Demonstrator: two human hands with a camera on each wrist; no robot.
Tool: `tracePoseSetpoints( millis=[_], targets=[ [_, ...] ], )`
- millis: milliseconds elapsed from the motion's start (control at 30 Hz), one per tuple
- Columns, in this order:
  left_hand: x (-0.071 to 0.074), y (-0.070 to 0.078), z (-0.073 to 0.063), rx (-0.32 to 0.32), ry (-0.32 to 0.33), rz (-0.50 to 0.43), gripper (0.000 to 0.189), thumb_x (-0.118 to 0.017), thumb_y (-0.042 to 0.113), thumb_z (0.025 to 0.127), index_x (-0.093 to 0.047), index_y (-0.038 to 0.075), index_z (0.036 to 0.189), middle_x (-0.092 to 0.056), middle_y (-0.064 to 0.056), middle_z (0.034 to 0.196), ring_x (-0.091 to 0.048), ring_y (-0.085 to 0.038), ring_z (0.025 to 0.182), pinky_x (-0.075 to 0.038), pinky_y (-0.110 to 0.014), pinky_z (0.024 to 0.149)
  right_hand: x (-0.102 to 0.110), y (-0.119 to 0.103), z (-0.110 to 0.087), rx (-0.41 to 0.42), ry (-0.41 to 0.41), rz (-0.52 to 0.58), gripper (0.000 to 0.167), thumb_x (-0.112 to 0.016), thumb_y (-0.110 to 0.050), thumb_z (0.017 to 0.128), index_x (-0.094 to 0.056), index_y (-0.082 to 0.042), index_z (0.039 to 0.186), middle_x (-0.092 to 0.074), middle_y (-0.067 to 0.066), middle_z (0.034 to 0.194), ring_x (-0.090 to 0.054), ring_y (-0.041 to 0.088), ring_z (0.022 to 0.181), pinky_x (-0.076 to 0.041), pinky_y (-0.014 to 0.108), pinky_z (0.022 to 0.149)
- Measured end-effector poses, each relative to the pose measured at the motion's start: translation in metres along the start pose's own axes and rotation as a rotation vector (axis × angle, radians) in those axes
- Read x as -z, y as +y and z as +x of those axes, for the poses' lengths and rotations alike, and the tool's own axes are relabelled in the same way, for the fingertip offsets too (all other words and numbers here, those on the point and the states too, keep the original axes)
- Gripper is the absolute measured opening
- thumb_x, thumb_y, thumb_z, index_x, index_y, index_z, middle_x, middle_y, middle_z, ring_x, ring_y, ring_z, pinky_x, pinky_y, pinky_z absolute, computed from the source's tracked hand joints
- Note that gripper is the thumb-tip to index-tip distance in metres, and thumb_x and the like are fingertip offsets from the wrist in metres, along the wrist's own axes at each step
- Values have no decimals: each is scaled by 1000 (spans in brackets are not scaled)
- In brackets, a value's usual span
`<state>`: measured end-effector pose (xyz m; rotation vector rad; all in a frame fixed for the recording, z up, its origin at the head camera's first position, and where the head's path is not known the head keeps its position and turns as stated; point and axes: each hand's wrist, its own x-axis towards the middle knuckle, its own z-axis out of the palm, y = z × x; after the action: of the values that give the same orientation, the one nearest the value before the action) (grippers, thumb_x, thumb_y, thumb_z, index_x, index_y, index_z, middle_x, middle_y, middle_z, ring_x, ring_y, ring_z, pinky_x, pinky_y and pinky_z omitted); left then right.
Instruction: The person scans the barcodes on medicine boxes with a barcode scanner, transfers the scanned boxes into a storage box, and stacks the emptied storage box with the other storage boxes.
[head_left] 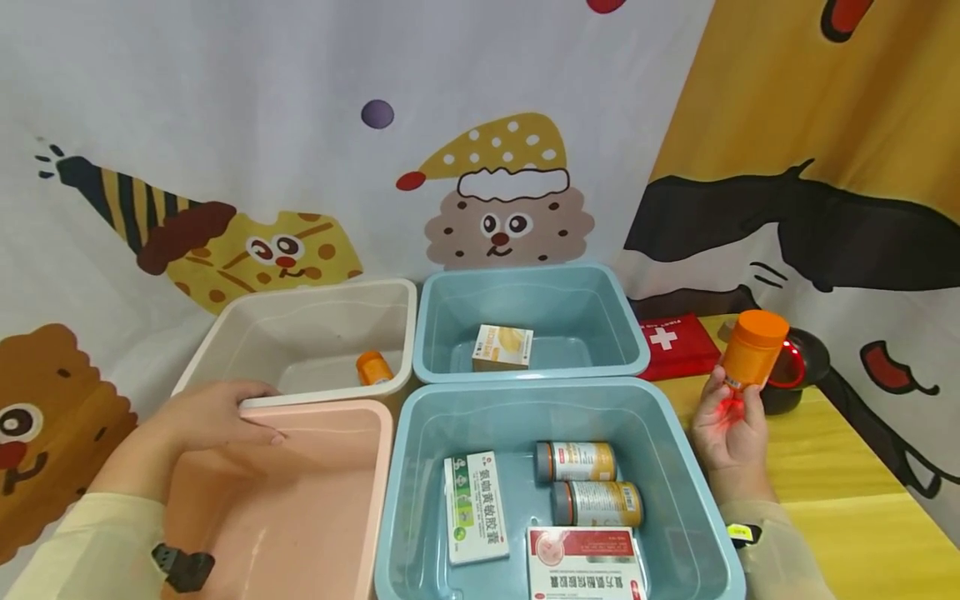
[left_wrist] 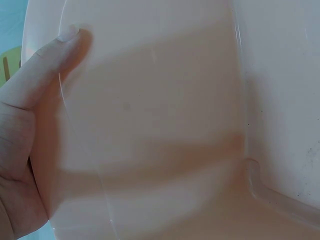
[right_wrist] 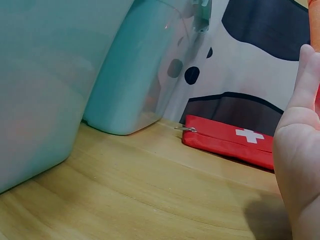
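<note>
My right hand [head_left: 731, 425] holds an orange bottle [head_left: 752, 354] with an orange lid by its lower end, upright above the table's right side. Just behind the bottle is a dark scanner [head_left: 808, 358] with a lit red ring; red light falls on the fingers. Only an edge of the bottle [right_wrist: 315, 22] shows in the right wrist view. At the left, my left hand [head_left: 213, 421] grips the far rim of the pink bin [head_left: 381, 442], where it meets the beige bin [head_left: 411, 317]. Its thumb [left_wrist: 47, 67] lies inside the pink bin; the other fingers are partly hidden.
In the near blue bin [head_left: 667, 433] lie a green-and-white box [head_left: 476, 508], a red-and-white box [head_left: 585, 562] and two grey-lidded bottles [head_left: 577, 461]. The far blue bin [head_left: 633, 333] holds a small box [head_left: 502, 347]. Another orange bottle [head_left: 373, 367] lies in the beige bin. A red first-aid pouch [head_left: 681, 348] rests beside.
</note>
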<state>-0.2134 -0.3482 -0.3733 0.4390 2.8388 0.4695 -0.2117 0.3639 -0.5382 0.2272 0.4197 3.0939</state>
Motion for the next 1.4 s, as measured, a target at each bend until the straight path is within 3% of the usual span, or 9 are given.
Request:
tracePoseSetpoints(
  millis=[300, 467, 667, 933, 1200, 1400],
  targets=[
    [0, -3, -2, -12, 4, -8, 63, -92, 50, 80, -73, 9, 124, -73, 6, 98, -63, -16, 87, -54, -48, 81, 1, 1, -2, 30, 100, 34, 35, -70, -17, 105, -57, -17, 138, -70, 13, 136, -75, 40, 108, -61, 42, 86],
    [-2, -3, -1, -24, -6, -32, 62, -91, 51, 80, -74, 10, 123, -72, 7, 97, -64, -16, 88, -54, -48, 82, 0, 1, -2, 6, 38, 18, 33, -62, -16, 110, -56, -15, 142, -67, 14, 142, -73, 42, 111, -60, 42, 88],
    [-2, -1, 1, -7, -3, -23, 60, -91, 53, 79, -74, 13, 122, -72, 8, 94, -64, -16, 87, -54, -48, 81, -2, 1, 0, -26, 30, 17, 34, -62, -18, 110, -56, -18, 144, -66, 13, 145, -73, 40, 115, -58, 38, 94],
    [-3, -5, -1, -29, 6, -25, 56, -92, 50, 79, -75, 13, 118, -71, 9, 93, -63, -15, 85, -54, -46, 80, 6, 6, 2, -57, -110, -51, 36, -51, -20, 115, -53, -10, 149, -61, 20, 148, -71, 44, 115, -58, 39, 95],
    [-3, -6, -2, -30, 3, -25, 58, -92, 50, 80, -74, 12, 120, -71, 9, 93, -63, -16, 85, -54, -46, 79, 6, 6, 0, -14, -47, -77, 38, -58, -20, 112, -55, -13, 149, -63, 18, 146, -74, 42, 110, -58, 39, 94],
    [-3, -4, -1, -54, -7, -57, 55, -91, 46, 81, -74, 12, 121, -71, 9, 93, -63, -16, 85, -54, -46, 79, 5, 5, 1, 0, -43, -83, 37, -58, -20, 111, -58, -12, 148, -65, 17, 143, -75, 40, 107, -58, 38, 94]
  ],
)
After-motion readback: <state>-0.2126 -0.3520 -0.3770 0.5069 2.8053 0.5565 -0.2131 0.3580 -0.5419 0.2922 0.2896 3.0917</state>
